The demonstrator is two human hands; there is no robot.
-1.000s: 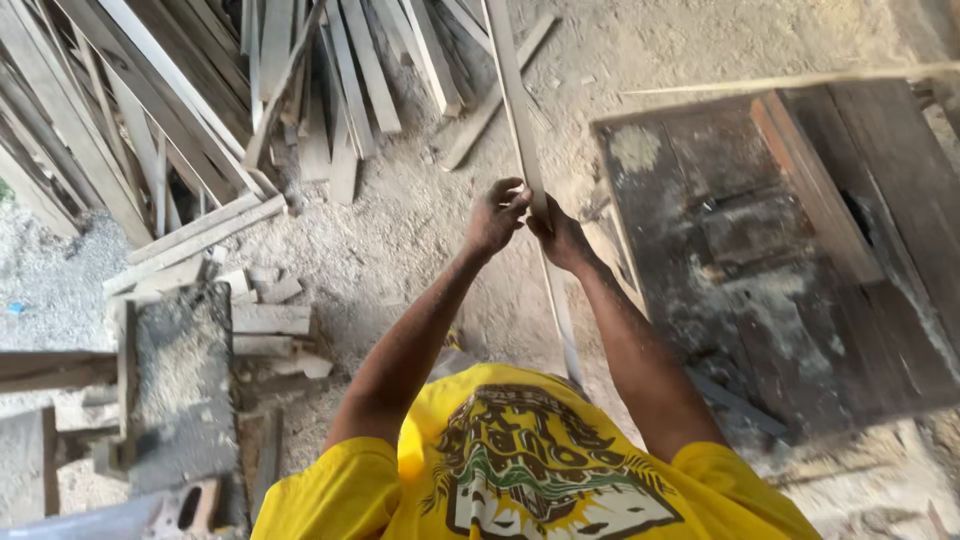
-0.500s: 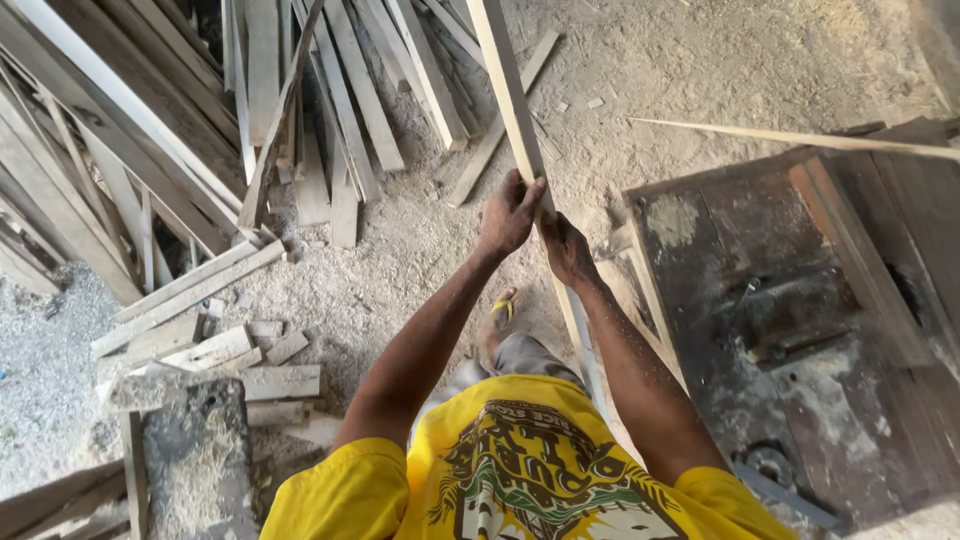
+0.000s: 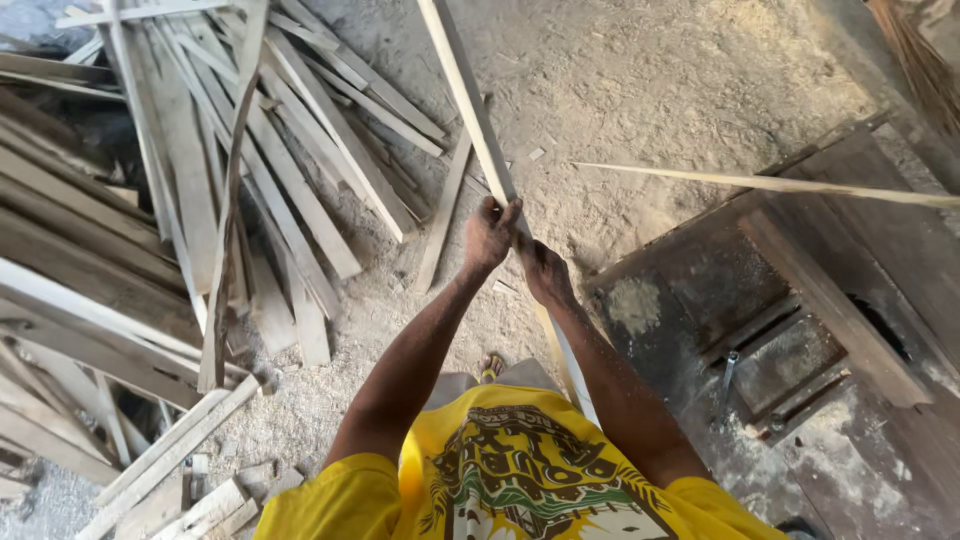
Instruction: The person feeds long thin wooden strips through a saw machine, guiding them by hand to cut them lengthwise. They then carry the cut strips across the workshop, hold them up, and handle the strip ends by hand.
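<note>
With a pile of wood strips (image 3: pixel 230 200) lying on the left, the left hand (image 3: pixel 490 235) and right hand (image 3: pixel 543 270) both squeeze one long thin wood strip (image 3: pixel 465 95) that now leans further up-left than before, beside the dark table (image 3: pixel 800 330).

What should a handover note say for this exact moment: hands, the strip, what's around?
Left hand: closed round the long wooden strip.
Right hand: closed on the same strip, just below the left.
Strip: held off the ground, tilted, upper end running out of the top of the picture, lower end passing down by the person's right side.
Around: pile of wooden slats to the left, dark workbench to the right, sawdust on the floor.
Done or left: cannot tell.
</note>
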